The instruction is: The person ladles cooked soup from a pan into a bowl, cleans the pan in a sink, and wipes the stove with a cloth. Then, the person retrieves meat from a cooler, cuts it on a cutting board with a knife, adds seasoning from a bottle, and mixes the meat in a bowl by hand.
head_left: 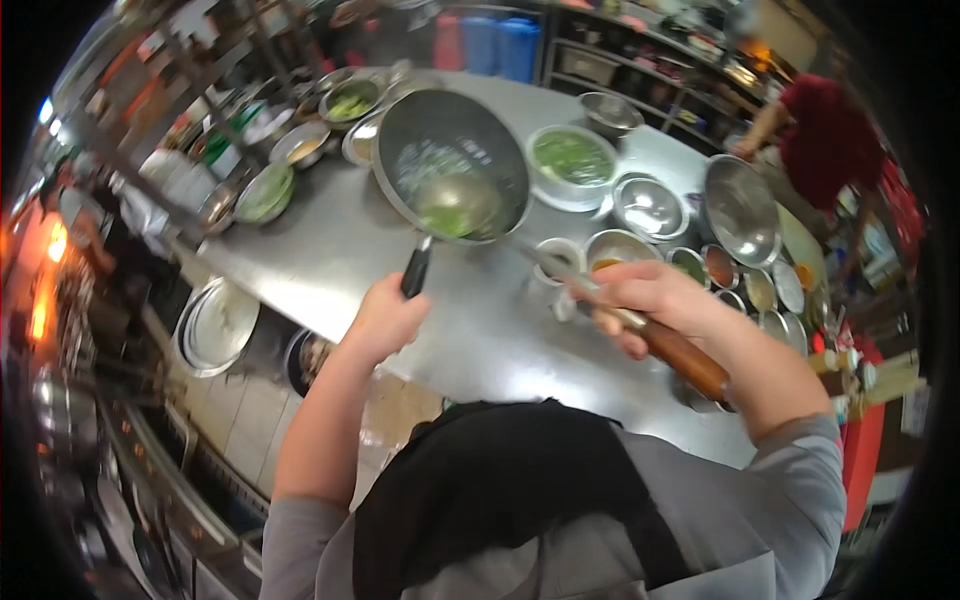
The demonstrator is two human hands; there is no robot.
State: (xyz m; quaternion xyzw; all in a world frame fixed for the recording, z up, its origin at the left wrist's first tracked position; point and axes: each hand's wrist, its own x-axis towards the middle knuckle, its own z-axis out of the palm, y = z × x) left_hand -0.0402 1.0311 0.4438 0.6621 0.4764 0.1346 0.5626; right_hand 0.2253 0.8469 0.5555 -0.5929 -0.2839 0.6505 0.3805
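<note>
My left hand [385,318] is closed around the black handle of a dark wok [440,125], which is tilted above the steel table. In my right hand [668,298] is a ladle [690,362] with a wooden grip and a metal shaft. The ladle's bowl lies inside the wok, at its near side. Some green food [445,220] and what looks like liquid show there, partly blurred. Under my right hand stand a small white cup [556,277] and a metal bowl [625,240] with something orange-brown in it.
Right of the wok are a white bowl [545,193] of green vegetables, a steel bowl [650,208] and a large tilted bowl [740,210]. Several small containers line the right. More bowls [265,192] stand at left. A person in red [830,140] is at right; white buckets [215,325] are on the floor.
</note>
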